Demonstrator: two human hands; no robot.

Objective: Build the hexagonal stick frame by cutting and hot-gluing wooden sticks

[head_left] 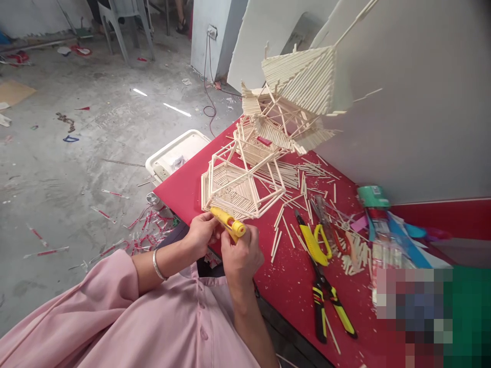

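My right hand point(242, 255) is wrapped round a yellow glue gun point(226, 221), whose body slants up to the left. My left hand point(202, 234) is close beside the gun's left end, with thumb and fingers pinched together; what they hold, if anything, is too small to make out. Just beyond both hands lies a many-sided frame of pale thin sticks point(245, 176) on a base with sticks laid in a spiral pattern. Behind it stands a taller stick model with a slatted roof point(303, 79).
Loose sticks point(287, 174) are scattered over the red table point(276, 281). To the right lie yellow-handled scissors point(316, 243), black-and-yellow snips point(326, 296) and a green-topped container point(373, 197). A white lid or bin point(180, 145) stands past the left edge. A chair point(125, 23) is at the back.
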